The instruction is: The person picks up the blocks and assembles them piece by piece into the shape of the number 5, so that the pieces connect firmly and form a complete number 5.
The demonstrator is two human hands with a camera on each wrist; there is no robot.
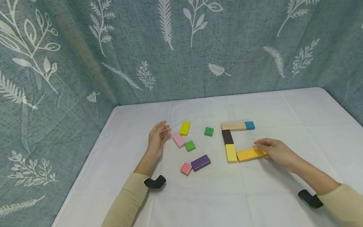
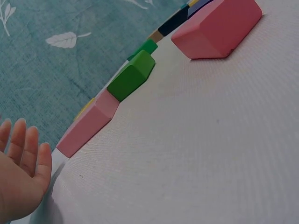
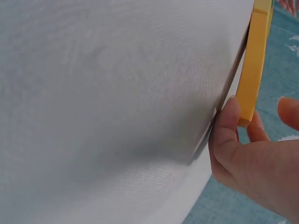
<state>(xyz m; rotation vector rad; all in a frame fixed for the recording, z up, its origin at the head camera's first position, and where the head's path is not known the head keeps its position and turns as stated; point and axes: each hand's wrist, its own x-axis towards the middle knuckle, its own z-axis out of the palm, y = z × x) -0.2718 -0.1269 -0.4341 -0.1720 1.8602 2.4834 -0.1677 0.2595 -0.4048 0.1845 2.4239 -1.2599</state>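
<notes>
Orange block (image 1: 249, 154), in the head view, has its inner end at the yellow block (image 1: 231, 153); the right hand (image 1: 278, 152) pinches its outer end, probably to leave that joint unobstructed. The left hand (image 1: 156, 137), relaxed and empty, is just beside the pink block (image 1: 178, 140).

In the left wrist view, its fingers (image 2: 30, 148) are extended, apart from the pink block.

In the right wrist view, fingertips (image 3: 229, 113) hold the block's end, seemingly raised off the table (image 3: 93, 84) for grip.

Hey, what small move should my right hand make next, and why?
Probably swing the long orange rectangular block slightly toward you at its right end: your right hand holds that end, and it slants more than the long tan rectangular block beyond it.
</notes>
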